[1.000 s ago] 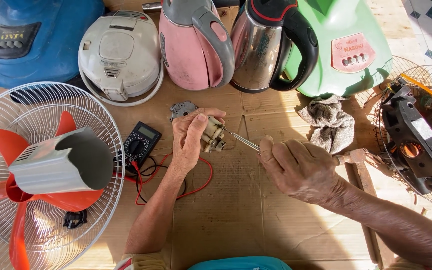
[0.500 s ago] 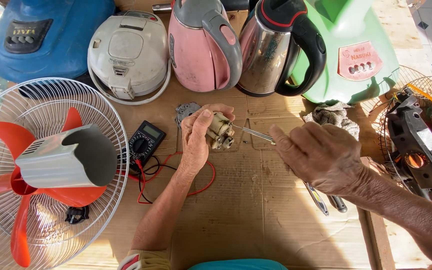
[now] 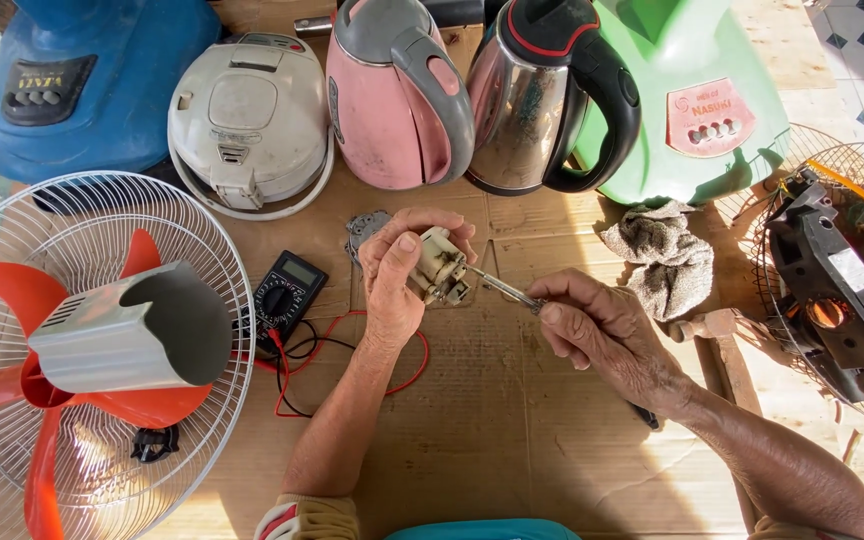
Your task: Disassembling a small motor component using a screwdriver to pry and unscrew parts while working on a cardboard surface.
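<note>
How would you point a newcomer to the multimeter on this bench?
Start at the big fan with red blades lying on the left of the cardboard-covered bench. Just right of its wire guard, below the white rice cooker, lies the multimeter, beside the left hand. It is the only small black box with a round dial, a little screen and red and black leads.

Far edge of surface point(image 3: 512, 440), left to right: rice cooker point(image 3: 250, 118), two kettles point(image 3: 397, 90), rag point(image 3: 664, 255) just right of centre. Multimeter point(image 3: 287, 292) left of centre; fan point(image 3: 82, 350) at left edge; small switch part point(image 3: 439, 267) held mid-surface.
</note>
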